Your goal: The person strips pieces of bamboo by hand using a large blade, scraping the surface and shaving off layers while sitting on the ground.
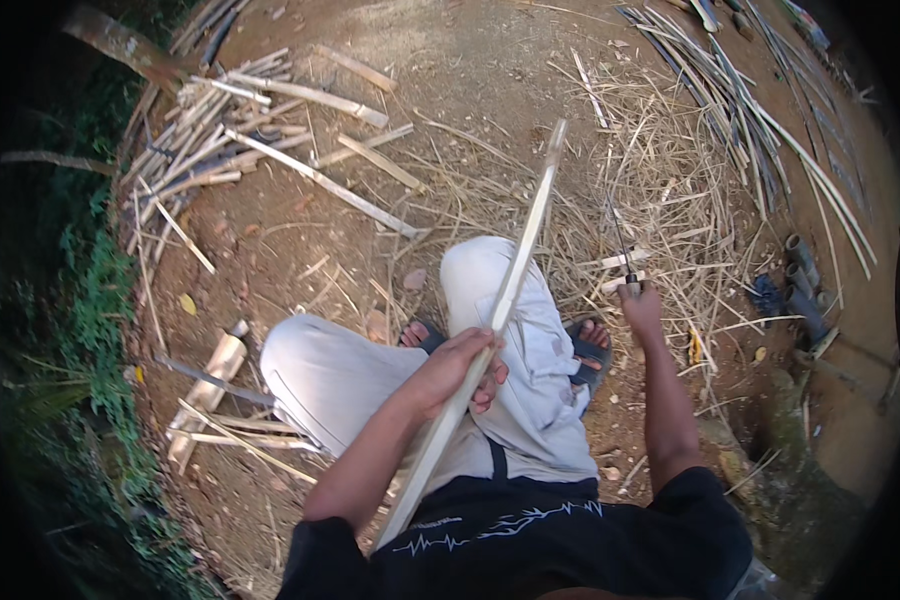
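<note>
A long pale bamboo strip [513, 275] slants across my lap, from near my waist to past my knees. My left hand [460, 368] is closed round its middle. Off to the right, my right hand [640, 303] grips the handle of a knife [624, 243]. Its thin dark blade points away from me over the shavings and stands apart from the strip. The fingers of the right hand are partly hidden behind the handle.
Cut bamboo pieces [210, 140] lie heaped at the far left. Thin shavings [660, 190] cover the ground ahead and right. Long strips [715, 100] lie at the far right, near bamboo tubes [802, 280]. Split bamboo [210, 385] and a long blade [215, 381] lie left of my knee.
</note>
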`<move>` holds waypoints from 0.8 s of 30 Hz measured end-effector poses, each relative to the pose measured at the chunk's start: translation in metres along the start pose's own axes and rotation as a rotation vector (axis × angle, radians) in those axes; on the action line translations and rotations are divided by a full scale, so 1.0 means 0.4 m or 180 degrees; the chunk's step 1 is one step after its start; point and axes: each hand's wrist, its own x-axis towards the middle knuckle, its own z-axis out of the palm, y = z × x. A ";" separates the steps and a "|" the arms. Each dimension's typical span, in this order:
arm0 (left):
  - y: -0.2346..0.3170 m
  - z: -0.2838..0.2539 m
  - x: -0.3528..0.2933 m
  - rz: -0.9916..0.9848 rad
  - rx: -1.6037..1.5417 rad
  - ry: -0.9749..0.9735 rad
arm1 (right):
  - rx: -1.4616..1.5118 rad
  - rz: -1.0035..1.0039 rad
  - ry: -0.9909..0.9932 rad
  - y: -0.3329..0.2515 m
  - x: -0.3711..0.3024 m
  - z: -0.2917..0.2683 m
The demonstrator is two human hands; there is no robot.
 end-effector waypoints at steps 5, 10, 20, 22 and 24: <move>-0.004 0.044 -0.167 -0.0368 0.0771 0.0274 | 0.0674 -0.0421 0.0105 -0.132 -0.210 -0.085; -0.048 0.014 -0.277 -0.0590 0.0822 0.0383 | 0.0822 -0.1124 -0.0305 -0.222 -0.386 -0.099; -0.072 0.034 -0.127 -0.0146 0.0806 0.0668 | -0.0479 -0.3080 -0.1205 -0.356 -0.464 -0.133; -0.071 0.063 -0.104 -0.0028 0.0812 0.0551 | -0.0564 -0.2707 -0.1095 -0.320 -0.445 -0.119; -0.078 0.085 -0.076 0.0078 0.0871 0.0309 | -0.0363 -0.2161 -0.0868 -0.288 -0.430 -0.124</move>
